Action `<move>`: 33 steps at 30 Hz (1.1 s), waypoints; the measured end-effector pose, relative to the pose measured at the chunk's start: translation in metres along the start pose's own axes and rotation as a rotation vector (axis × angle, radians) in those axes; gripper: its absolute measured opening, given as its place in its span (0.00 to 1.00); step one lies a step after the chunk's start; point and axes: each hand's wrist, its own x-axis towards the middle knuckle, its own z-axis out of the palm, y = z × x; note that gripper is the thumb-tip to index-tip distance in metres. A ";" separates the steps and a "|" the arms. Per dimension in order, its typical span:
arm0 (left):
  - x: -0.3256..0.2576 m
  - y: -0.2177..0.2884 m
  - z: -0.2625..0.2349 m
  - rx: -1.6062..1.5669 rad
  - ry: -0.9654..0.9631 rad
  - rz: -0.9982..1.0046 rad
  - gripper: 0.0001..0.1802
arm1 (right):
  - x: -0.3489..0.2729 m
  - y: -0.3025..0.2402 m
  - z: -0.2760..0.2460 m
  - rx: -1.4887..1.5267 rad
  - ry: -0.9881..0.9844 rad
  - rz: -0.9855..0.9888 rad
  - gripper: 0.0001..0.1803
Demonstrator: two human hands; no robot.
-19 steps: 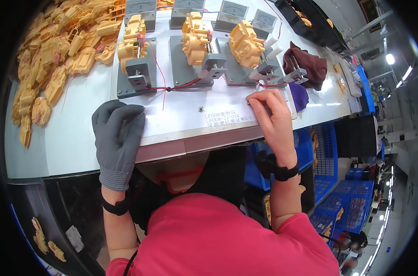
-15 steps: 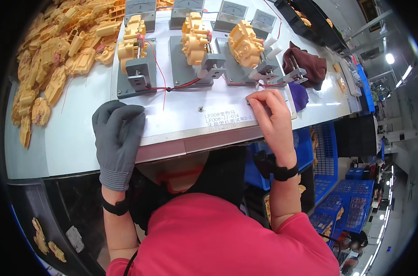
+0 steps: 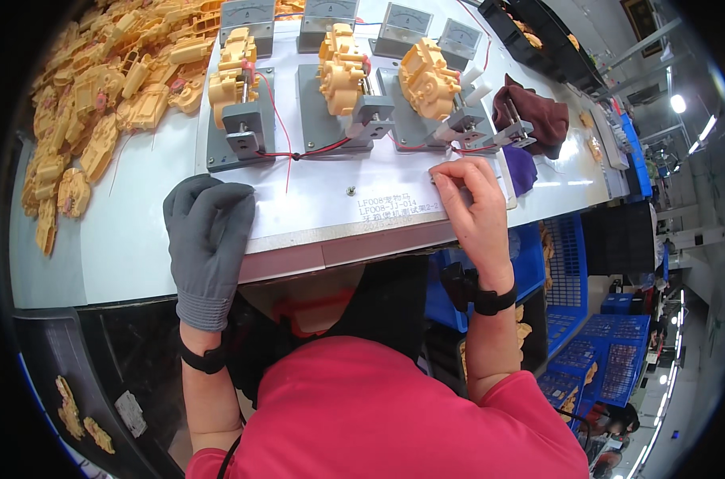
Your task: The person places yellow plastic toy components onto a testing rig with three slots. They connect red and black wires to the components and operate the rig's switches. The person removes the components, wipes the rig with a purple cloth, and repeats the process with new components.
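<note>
White workbench (image 3: 123,239), carrying a heap of yellow plastic parts (image 3: 99,96) at its far left and, in the middle, a white board (image 3: 378,188) with three grey clamps (image 3: 243,128), each holding one yellow part, wired by red leads to a row of grey meters (image 3: 247,12) behind. Left hand (image 3: 211,231), in a grey glove, lies flat and palm-down on the board's near left edge, fingers spread, holding nothing. Right hand (image 3: 474,207), bare, rests on the board just before the rightmost clamp (image 3: 466,124), fingertips curled together on the surface; whether they pinch anything cannot be told.
</note>
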 end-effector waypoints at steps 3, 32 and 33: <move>0.001 0.005 0.000 0.030 0.014 0.003 0.08 | -0.001 0.001 0.001 -0.021 0.008 -0.008 0.04; -0.001 0.001 -0.002 0.047 -0.040 0.018 0.06 | 0.000 0.001 -0.004 0.036 -0.025 -0.010 0.05; -0.001 0.000 -0.002 0.054 -0.042 0.019 0.06 | 0.000 0.001 -0.004 0.035 -0.028 -0.010 0.05</move>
